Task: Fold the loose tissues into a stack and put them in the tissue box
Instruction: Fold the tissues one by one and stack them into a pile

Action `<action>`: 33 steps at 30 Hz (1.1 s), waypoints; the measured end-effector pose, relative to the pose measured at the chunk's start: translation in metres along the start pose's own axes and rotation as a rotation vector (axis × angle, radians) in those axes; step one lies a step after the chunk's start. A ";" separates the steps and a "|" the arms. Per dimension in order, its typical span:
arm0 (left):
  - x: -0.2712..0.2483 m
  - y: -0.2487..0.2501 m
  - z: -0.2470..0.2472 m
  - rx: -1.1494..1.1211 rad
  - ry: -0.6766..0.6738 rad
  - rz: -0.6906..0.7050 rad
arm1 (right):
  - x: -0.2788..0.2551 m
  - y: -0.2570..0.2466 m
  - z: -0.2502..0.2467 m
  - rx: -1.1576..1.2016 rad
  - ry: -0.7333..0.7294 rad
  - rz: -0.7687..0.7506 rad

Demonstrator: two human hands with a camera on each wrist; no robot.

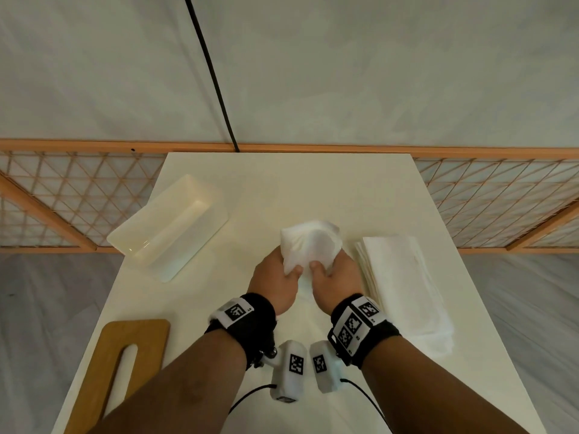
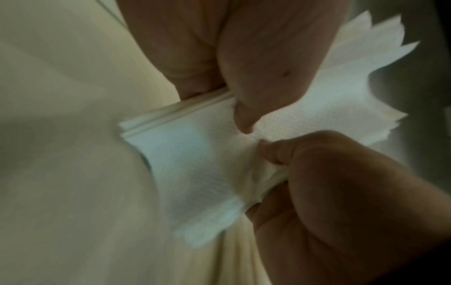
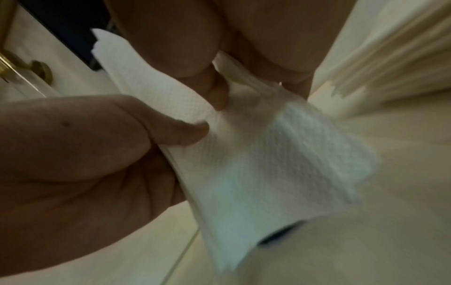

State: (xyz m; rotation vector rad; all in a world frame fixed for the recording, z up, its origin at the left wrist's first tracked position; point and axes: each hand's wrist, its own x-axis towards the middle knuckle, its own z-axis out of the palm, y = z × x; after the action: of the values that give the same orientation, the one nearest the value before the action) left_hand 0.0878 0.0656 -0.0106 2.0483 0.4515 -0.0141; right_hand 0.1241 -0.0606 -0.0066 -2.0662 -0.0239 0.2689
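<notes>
Leftmost, a wooden lid (image 1: pixel 125 368) with a rounded slot lies flat on the cream worktop (image 1: pixel 313 189); beyond it sits the white plastic tissue box (image 1: pixel 169 227), open-topped, oblong, nothing visible inside; at centre the left hand (image 1: pixel 275 283) and right hand (image 1: pixel 335 283) each have a grip pinched on one bundle of tissues (image 1: pixel 308 242), thumbs on top, lifted above the worktop, its soft embossed layers fanning out with jagged edges; just right of the hands lies a flat stack of loose tissues (image 1: pixel 404 286), edges uneven.
</notes>
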 end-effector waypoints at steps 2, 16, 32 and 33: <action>0.000 0.024 -0.001 -0.052 0.019 0.052 | 0.002 -0.009 -0.020 0.042 0.057 -0.045; 0.009 0.075 0.141 -0.197 -0.305 -0.270 | 0.041 0.053 -0.167 -0.377 0.074 0.211; 0.018 0.071 0.164 0.058 -0.360 -0.501 | 0.033 0.114 -0.153 -0.394 -0.238 0.406; 0.017 0.071 0.167 0.067 -0.347 -0.499 | 0.033 0.114 -0.149 -0.389 -0.244 0.390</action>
State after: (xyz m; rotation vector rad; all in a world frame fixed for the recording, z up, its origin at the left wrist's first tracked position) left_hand 0.1559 -0.1012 -0.0382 1.8974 0.7336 -0.6800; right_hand 0.1753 -0.2412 -0.0421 -2.4020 0.1939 0.8101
